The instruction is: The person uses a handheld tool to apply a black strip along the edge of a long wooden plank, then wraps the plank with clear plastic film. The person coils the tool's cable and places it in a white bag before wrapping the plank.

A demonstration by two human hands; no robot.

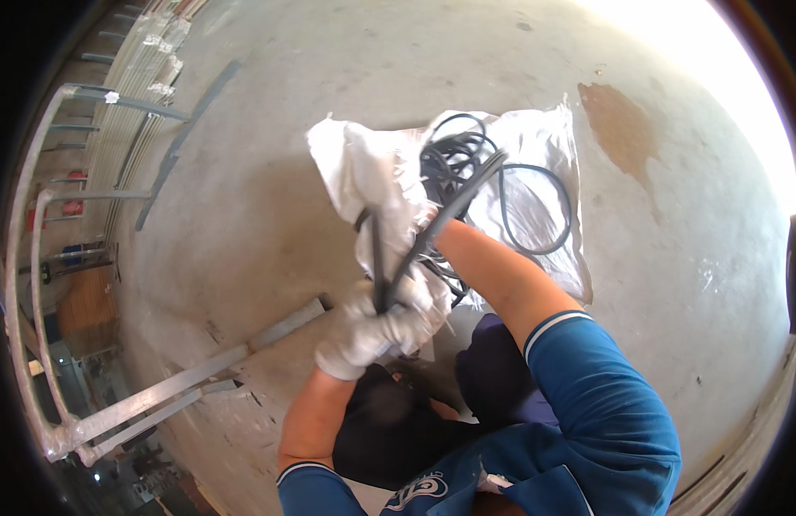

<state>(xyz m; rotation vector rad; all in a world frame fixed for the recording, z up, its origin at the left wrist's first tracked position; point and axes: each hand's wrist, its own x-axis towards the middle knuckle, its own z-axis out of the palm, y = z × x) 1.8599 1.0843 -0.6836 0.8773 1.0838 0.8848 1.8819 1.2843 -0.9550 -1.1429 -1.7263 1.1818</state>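
Closed around a long black rubber-like strip is my left hand, in a pale work glove. The strip bends at that hand and runs up and to the right, smeared by motion. My right arm reaches forward to a white woven sack with frayed edges. Its hand is mostly lost behind the strip and against the white cloth, so its fingers do not show. On the sack lies a tangled bundle of black strip, with one wide loop spreading to the right.
A grey metal frame stands on the concrete floor at my left. Behind it are long pale panels in a stack. A brown stain marks the floor at the far right, near bright light.
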